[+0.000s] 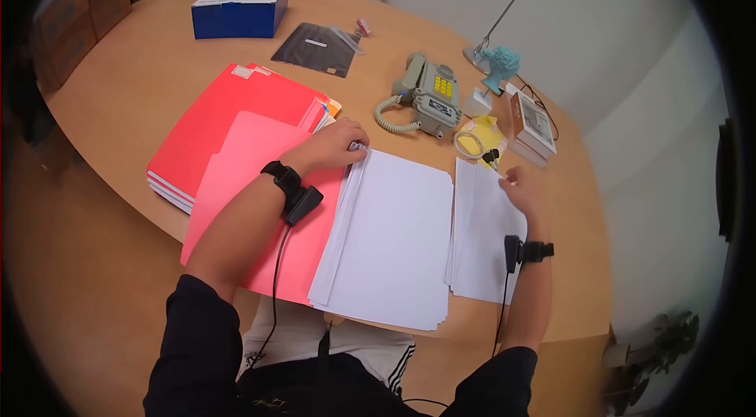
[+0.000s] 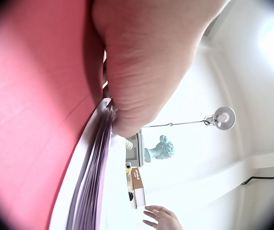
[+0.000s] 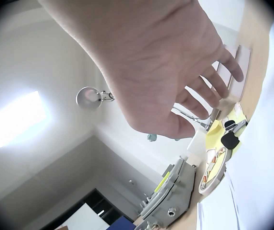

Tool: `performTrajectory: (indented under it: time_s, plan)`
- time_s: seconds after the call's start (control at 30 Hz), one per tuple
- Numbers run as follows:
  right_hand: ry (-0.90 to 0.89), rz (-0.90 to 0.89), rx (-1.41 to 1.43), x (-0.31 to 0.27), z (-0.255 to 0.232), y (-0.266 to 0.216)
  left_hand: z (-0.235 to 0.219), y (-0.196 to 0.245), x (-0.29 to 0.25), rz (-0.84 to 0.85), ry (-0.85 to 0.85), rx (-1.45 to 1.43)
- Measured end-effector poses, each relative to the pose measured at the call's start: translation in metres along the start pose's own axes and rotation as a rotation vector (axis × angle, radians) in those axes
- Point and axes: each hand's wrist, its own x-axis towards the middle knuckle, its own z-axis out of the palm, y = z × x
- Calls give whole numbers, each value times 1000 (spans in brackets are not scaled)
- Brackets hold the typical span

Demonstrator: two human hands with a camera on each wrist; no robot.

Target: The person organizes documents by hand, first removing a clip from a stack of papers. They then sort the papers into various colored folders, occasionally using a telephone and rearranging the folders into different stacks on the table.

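While the left hand [image 1: 327, 145] pinches the white sheets [image 1: 394, 236] at their top corner, the head view shows the pink folder [image 1: 248, 145] just left of that grip and the right hand [image 1: 524, 190] well to its right, near another paper stack [image 1: 484, 228]. In the left wrist view, page edges [image 2: 91, 177] run just below the grip. In the right wrist view, the right hand's fingers are spread apart near the keys [image 3: 230, 140].
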Motion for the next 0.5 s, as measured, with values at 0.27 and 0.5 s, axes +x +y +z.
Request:
performTrajectory:
  time_s: [0.27,0.5]
  plan:
    - [-161,13,-337,-56,47,-7,-3,7,-4,-70,6,-4]
    - [-116,10,-370,-60,50,-7,-2,4,-3,-63,7,-15]
